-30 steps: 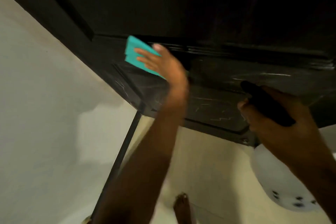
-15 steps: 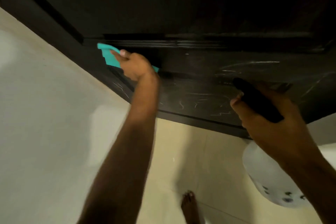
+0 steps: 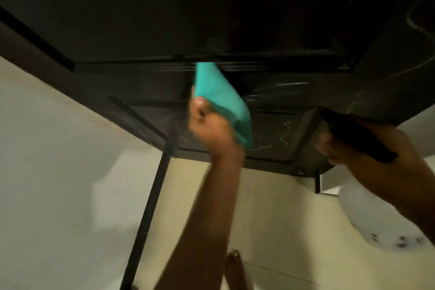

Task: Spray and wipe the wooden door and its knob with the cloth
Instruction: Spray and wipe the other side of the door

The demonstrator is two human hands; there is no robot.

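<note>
The dark wooden door (image 3: 235,19) fills the top of the head view, with wet streaks on its lowest panel. My left hand (image 3: 209,125) grips a folded teal cloth (image 3: 221,96) and holds it against the lower rail of the door, near the middle. My right hand (image 3: 367,150) at the right edge grips the black head of a spray bottle (image 3: 357,134); the bottle's white body (image 3: 376,219) hangs below my wrist. The door knob is not in view.
A pale wall (image 3: 58,148) stands at the left, edged by the dark door frame (image 3: 150,207). Cream floor tiles (image 3: 294,231) lie below the door. My bare foot (image 3: 235,268) shows at the bottom.
My left hand has swept the cloth from the door's left edge to the right, toward the middle of the lower rail. The right hand with the bottle has stayed about where it was.
</note>
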